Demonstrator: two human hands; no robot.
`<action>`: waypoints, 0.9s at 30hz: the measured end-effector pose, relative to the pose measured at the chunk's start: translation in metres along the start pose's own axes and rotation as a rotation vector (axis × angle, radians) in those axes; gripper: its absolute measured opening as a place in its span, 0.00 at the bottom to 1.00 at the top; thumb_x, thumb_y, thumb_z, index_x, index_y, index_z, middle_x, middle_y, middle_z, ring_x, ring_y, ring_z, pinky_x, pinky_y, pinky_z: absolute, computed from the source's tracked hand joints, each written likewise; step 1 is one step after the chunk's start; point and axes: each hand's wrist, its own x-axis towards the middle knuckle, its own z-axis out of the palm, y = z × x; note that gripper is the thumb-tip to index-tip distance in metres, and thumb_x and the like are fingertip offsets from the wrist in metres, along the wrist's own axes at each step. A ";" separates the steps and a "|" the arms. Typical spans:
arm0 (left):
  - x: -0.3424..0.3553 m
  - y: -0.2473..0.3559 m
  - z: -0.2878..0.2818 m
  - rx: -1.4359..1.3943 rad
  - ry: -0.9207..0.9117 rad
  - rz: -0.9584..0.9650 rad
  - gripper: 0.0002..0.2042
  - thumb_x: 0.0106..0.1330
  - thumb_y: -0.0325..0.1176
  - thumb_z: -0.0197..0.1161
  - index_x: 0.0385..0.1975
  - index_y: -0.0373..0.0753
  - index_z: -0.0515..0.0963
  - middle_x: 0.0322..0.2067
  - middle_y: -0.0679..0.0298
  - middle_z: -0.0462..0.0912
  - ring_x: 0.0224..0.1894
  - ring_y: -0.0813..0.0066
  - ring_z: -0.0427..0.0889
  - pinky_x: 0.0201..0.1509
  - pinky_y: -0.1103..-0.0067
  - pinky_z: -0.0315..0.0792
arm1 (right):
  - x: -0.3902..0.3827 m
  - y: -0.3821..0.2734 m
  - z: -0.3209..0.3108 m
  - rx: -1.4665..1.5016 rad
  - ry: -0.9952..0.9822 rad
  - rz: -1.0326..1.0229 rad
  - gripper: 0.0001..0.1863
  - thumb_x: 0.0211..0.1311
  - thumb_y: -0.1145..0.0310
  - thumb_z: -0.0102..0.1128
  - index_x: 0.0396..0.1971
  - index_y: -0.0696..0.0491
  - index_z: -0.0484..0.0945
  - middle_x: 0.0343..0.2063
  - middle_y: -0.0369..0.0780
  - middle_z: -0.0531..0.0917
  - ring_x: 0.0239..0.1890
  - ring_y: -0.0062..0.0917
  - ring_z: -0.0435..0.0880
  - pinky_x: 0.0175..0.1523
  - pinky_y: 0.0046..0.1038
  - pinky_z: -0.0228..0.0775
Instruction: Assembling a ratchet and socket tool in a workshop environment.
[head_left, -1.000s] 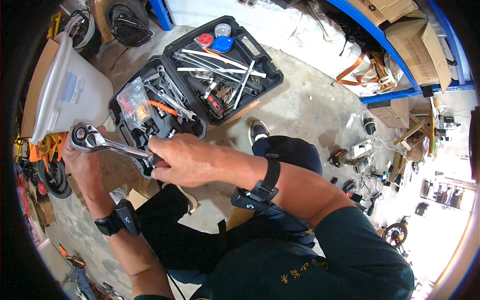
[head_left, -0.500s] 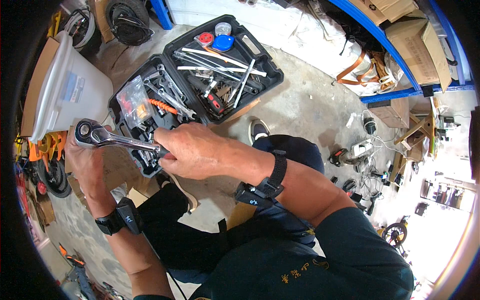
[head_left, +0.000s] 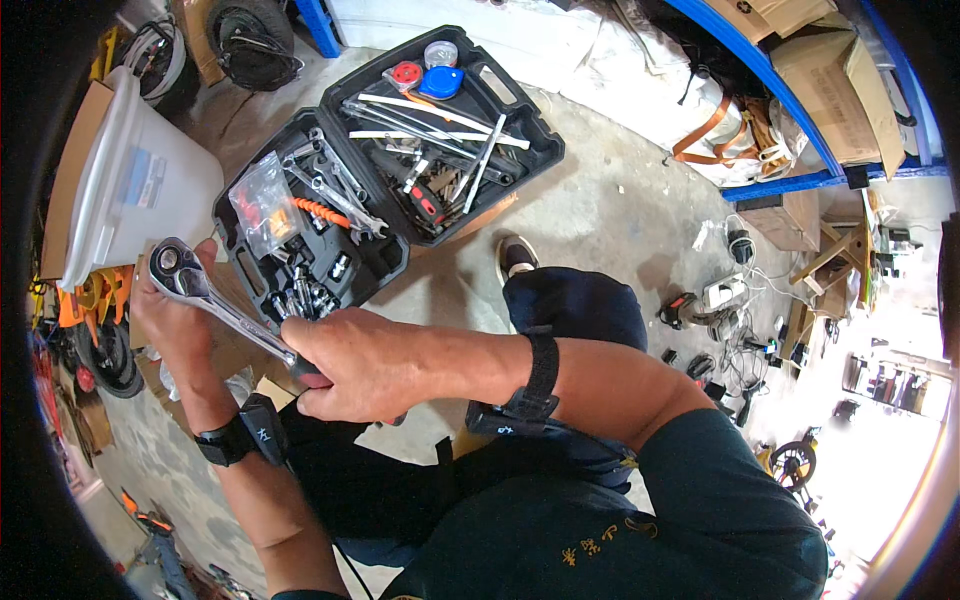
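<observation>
Gripping a chrome ratchet wrench (head_left: 238,320) by its handle, the right hand (head_left: 355,368) holds it before the near left edge of an open black toolbox (head_left: 392,270). The left hand (head_left: 176,335) is behind the ratchet head, its grip hidden. A slackened grasp could drop the wrench. Gold lettering (head_left: 592,548) marks the dark shirt (head_left: 720,500); a white tub's (head_left: 195,150) label (head_left: 147,178) is illegible.

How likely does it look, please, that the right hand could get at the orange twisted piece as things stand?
Probably not yet: the right hand grips the ratchet by its handle, though the toolbox stands open and the orange twisted piece looks mostly uncovered.
</observation>
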 end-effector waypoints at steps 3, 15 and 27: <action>0.002 0.000 -0.001 0.043 -0.025 0.014 0.10 0.55 0.25 0.73 0.23 0.36 0.75 0.21 0.75 0.72 0.25 0.87 0.66 0.28 0.84 0.63 | 0.000 0.006 -0.001 -0.087 0.064 -0.026 0.16 0.54 0.68 0.63 0.31 0.62 0.67 0.19 0.48 0.79 0.26 0.46 0.83 0.32 0.41 0.73; 0.004 0.001 -0.018 -0.042 -0.259 -0.133 0.06 0.50 0.26 0.70 0.26 0.37 0.78 0.22 0.74 0.76 0.26 0.85 0.72 0.32 0.83 0.68 | 0.001 0.018 -0.035 -0.473 0.097 -0.007 0.11 0.54 0.72 0.55 0.37 0.59 0.68 0.23 0.51 0.81 0.31 0.52 0.82 0.39 0.50 0.71; 0.001 -0.081 -0.018 0.065 -0.306 -0.018 0.15 0.64 0.37 0.59 0.46 0.35 0.75 0.38 0.62 0.79 0.40 0.71 0.76 0.45 0.74 0.70 | 0.009 0.020 -0.045 -0.510 0.148 0.094 0.08 0.49 0.72 0.58 0.31 0.55 0.78 0.28 0.49 0.83 0.33 0.45 0.84 0.39 0.45 0.75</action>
